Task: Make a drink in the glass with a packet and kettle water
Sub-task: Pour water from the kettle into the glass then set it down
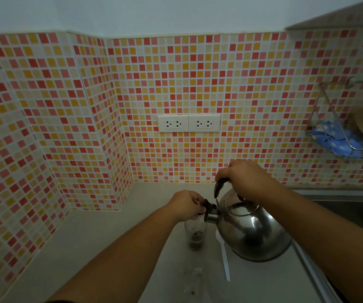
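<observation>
A steel kettle [252, 235] is tilted to the left over the counter, its spout just above a clear glass [195, 235]. Dark powder lies at the bottom of the glass. My right hand [241, 178] grips the kettle's dark handle from above. My left hand [187, 206] pinches the dark spout cap at the tip of the spout, holding it up. A white spoon [225, 261] lies on the counter between the glass and the kettle, partly under the kettle. No packet can be made out.
The pale counter [101, 243] runs into a corner of mosaic-tiled wall with two white double sockets [188, 123]. A wire rack [346, 127] with a blue cloth hangs at the right, above a steel sink [351, 215]. A faint clear object [194, 283] stands near me.
</observation>
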